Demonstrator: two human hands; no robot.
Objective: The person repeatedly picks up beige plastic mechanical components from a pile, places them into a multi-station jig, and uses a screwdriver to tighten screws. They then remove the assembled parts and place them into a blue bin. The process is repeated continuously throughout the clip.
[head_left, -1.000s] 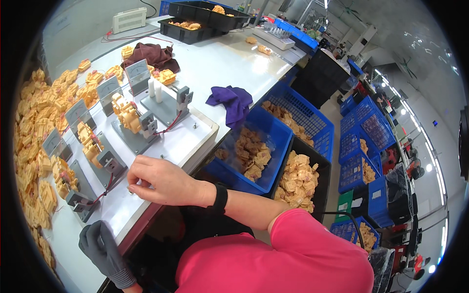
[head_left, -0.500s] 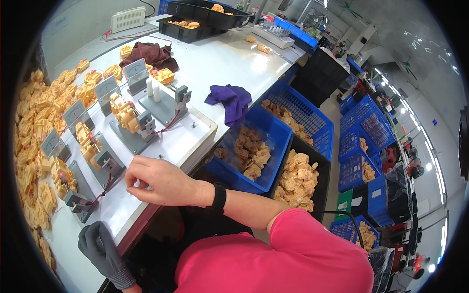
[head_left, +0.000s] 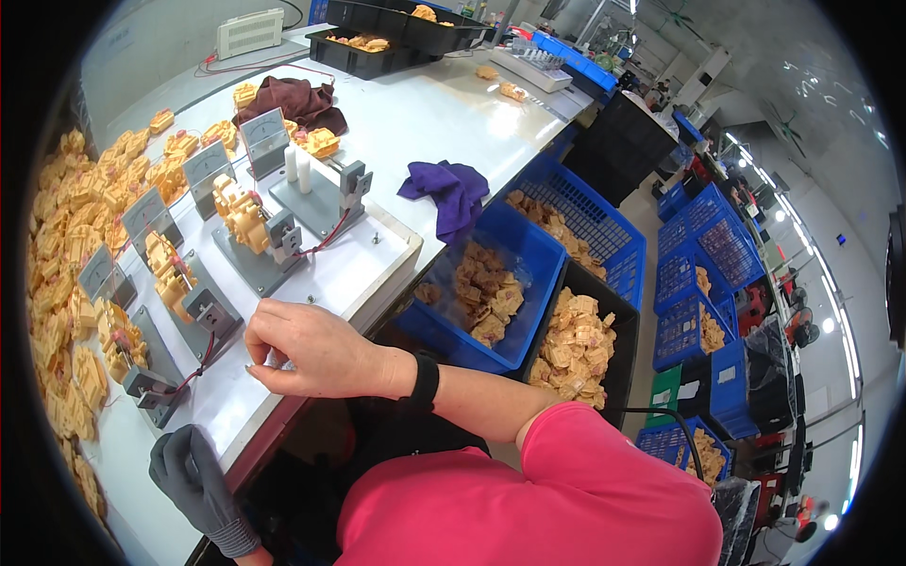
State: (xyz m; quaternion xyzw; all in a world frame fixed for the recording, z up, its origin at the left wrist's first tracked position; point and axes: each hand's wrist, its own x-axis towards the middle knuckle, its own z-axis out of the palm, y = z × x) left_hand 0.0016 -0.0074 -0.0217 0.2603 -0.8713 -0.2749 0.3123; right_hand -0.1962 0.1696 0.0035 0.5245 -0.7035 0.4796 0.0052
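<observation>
My bare right hand [head_left: 307, 351], a black band on its wrist, hovers at the front edge of the white board [head_left: 354, 274]. Its fingers are curled in toward the thumb, and no object shows between them. My left hand [head_left: 193, 486], in a grey glove, rests lower left by the table edge with fingers bent; nothing shows in it. Beyond my hands stands a row of grey test fixtures with analog meters [head_left: 151, 219]. Three carry yellow plastic parts [head_left: 242, 215], [head_left: 170, 274], [head_left: 119, 338]. The farthest fixture [head_left: 316, 203] has two white posts and no yellow part.
A heap of yellow parts [head_left: 90, 226] covers the table's left side. A brown cloth [head_left: 294, 102] and a purple cloth [head_left: 448, 193] lie farther back. Blue crates [head_left: 618, 222] and a black bin [head_left: 618, 377] of parts stand at right. Red wires [head_left: 203, 358] run from the fixtures.
</observation>
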